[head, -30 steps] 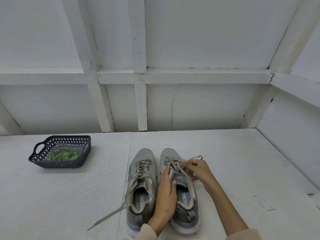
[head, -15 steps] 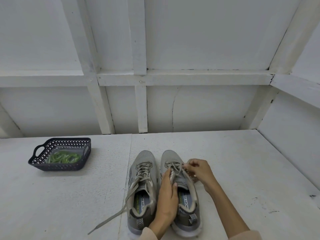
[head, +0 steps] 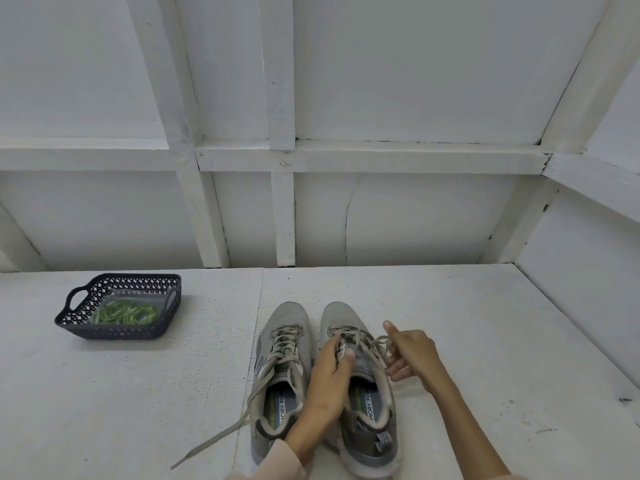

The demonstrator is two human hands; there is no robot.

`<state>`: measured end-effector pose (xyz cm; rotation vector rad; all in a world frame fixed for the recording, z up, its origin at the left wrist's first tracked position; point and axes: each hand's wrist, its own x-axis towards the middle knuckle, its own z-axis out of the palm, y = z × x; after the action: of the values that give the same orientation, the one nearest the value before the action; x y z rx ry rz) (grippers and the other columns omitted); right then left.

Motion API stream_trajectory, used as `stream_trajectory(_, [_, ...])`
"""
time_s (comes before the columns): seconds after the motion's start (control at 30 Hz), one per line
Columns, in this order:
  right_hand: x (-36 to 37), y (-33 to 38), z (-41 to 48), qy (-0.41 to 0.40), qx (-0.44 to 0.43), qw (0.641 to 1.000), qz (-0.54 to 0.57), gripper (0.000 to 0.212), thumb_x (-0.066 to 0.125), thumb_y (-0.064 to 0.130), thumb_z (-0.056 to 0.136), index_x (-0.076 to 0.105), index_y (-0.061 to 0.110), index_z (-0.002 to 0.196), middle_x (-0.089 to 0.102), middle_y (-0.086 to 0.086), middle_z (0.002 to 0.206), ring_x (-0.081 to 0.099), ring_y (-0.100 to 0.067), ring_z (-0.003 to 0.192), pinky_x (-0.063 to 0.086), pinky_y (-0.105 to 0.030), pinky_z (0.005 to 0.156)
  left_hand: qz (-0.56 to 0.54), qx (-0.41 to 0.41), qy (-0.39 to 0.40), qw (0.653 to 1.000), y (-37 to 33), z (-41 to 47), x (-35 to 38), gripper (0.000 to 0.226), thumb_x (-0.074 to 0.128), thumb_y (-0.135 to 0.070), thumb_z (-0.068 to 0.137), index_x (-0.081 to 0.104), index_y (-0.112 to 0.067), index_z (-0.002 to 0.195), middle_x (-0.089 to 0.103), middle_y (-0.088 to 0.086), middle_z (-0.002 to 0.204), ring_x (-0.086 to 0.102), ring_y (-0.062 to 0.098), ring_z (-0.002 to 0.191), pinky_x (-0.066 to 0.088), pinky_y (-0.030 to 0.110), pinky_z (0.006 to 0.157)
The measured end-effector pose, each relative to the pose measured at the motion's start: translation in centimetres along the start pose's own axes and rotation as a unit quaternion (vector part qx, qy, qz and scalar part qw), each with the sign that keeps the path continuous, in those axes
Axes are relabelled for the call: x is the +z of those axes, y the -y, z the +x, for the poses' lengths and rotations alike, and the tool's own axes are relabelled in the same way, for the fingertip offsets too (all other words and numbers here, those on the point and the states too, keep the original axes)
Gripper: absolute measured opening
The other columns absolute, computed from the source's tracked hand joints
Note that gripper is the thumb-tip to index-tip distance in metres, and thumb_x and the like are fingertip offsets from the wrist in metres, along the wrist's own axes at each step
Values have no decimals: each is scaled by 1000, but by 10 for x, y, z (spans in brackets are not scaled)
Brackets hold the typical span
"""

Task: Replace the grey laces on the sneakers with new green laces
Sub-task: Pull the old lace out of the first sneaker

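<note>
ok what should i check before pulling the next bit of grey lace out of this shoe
1. Shoe steadied: left hand pinches the tongue of the right sneaker: ok.
2. Pulling grip: right hand on the grey lace: cannot tell.
3. Other shoe untied: left sneaker, lace end trailing on the table: ok.
4. Grey laces removed: both threaded: not ok.
5. Replacements ready: green laces in the basket: ok.

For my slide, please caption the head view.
Left hand pinches the sneaker tongue; right hand holds its grey lace.
</note>
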<state>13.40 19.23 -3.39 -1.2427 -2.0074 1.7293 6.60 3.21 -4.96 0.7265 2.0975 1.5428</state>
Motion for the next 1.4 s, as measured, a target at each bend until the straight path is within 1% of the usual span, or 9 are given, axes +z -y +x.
stream_trajectory(0.27, [16,-8,-4,8,-135,988,-78,35,72,40,85,68,8,71,66,-2,64,60,-12,61,53,-34,63,276,26,43,960,-19,38,-29,28,48,-14,98,64,-12,121,68,6,118,61,20,110,44,26,93])
stream_trajectory(0.37, [24,-16,-6,-3,-147,987,-63,22,73,42,83,71,23,72,70,7,70,64,-7,70,50,-28,69,294,4,52,954,-20,45,-32,21,57,-26,95,72,-12,101,72,6,98,65,19,92,45,24,77])
stream_trajectory(0.53, [29,-19,-14,13,-151,988,-29,11,76,34,82,72,25,86,71,9,87,65,-6,89,51,-24,81,339,-2,51,939,-26,55,-34,19,65,-30,89,74,-14,90,73,4,88,67,20,83,52,31,75])
stream_trajectory(0.7, [31,-25,-17,11,-167,983,-74,35,79,18,78,66,23,109,60,20,101,56,7,96,43,-6,78,389,0,55,920,-31,57,-31,20,63,-29,84,74,-13,81,73,5,84,67,22,82,48,29,66])
stream_trajectory(0.83, [35,-30,-18,-6,-165,985,-51,39,79,15,78,63,27,112,61,22,101,57,11,95,46,-6,74,362,-13,72,929,-27,60,-31,21,63,-28,83,67,-15,67,67,6,70,63,21,67,51,33,68])
stream_trajectory(0.93, [37,-33,-20,-23,-169,984,-53,36,78,16,78,64,32,107,64,22,98,58,16,89,45,-7,72,345,-16,82,935,-25,63,-32,22,66,-29,86,70,-13,72,66,6,68,60,18,59,54,35,73])
stream_trajectory(1.07, [39,-36,-21,-38,-168,984,-43,34,77,15,78,64,38,101,64,24,95,60,12,86,47,-15,74,386,-10,87,918,-30,65,-30,22,65,-27,85,72,-9,74,71,9,73,68,23,72,53,32,68])
stream_trajectory(1.2, [40,-38,-20,-44,-174,983,-46,32,76,18,79,64,38,101,65,24,96,61,3,90,48,-20,78,401,-28,85,912,-30,66,-28,35,57,-28,85,45,-17,54,48,-1,56,50,23,62,38,28,57])
stream_trajectory(1.4, [41,-46,-15,-50,-178,982,-30,28,76,16,79,68,35,98,69,20,95,62,6,88,51,-25,82,324,-40,44,944,-24,67,-33,23,45,-26,97,50,-5,88,67,15,93,55,27,78,41,33,67])
